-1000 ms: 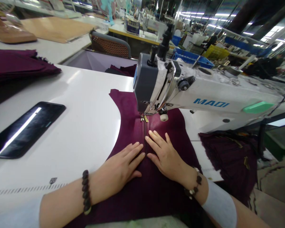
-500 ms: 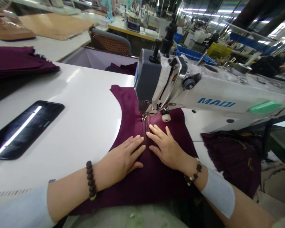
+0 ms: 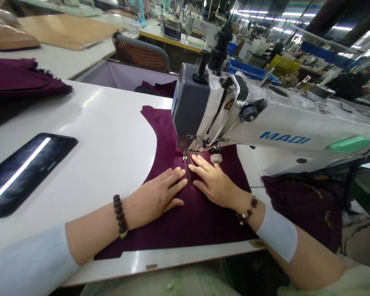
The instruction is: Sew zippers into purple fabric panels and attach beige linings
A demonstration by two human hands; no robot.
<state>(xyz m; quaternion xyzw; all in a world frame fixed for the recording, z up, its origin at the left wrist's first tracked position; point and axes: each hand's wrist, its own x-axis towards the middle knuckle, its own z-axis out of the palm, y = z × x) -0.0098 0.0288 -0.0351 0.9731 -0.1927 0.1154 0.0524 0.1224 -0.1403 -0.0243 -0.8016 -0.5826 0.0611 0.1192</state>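
A maroon fabric panel (image 3: 185, 226) lies flat on the white table under the needle area of a sewing machine (image 3: 280, 135). A dark zipper (image 3: 189, 176) runs down its middle from the presser foot (image 3: 185, 157). To the left of the zipper, my left hand (image 3: 158, 196) rests flat on the cloth with fingers stretched out. My right hand (image 3: 214, 181) lies flat just right of the zipper, fingers spread, the tips close to the presser foot. Neither hand grips anything; both press on the panel.
A black phone (image 3: 27, 170) lies on the left of the table. Stacked maroon fabric (image 3: 21, 80) sits at the far left, and more maroon pieces with zippers (image 3: 302, 205) lie at the right. Behind stand a chair (image 3: 142, 51) and a blue crate (image 3: 253, 70).
The fabric panel and both hands have moved a little forward toward the machine. The panel's near edge has drawn up, baring the table's front edge. The view has shifted slightly.
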